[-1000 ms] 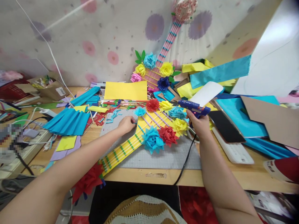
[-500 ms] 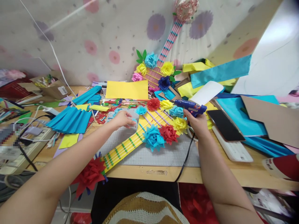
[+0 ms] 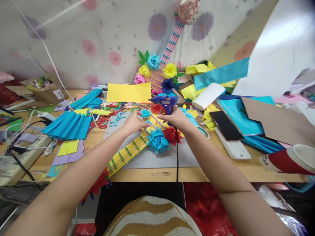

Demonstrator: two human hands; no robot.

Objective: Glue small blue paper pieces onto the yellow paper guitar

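A blue hot glue gun (image 3: 165, 101) is gripped in my right hand (image 3: 175, 118), its nozzle pointing left above the decorated paper guitar. My left hand (image 3: 136, 122) is at the guitar's left edge, beside a small light-blue paper flower (image 3: 145, 113). Its fingers are curled together; what lies between them is too small to make out. The yellow paper guitar (image 3: 126, 153) lies slanted on a grey cutting mat (image 3: 142, 160). A large blue paper flower (image 3: 158, 140) and red paper flowers (image 3: 172, 135) sit on its body. My right hand and the gun partly cover the body.
A pink paper guitar (image 3: 169, 49) leans on the wall behind. Yellow card (image 3: 129, 92), paper scraps and folded blue crepe paper (image 3: 70, 126) surround the mat. A phone (image 3: 226, 125) and a paper cup (image 3: 289, 159) are at the right. The gun's black cord (image 3: 177, 157) hangs over the table edge.
My right hand has carried the glue gun left, from the right side of the guitar to above its middle. My left hand has shifted slightly closer to the guitar's edge. The view has turned slightly right.
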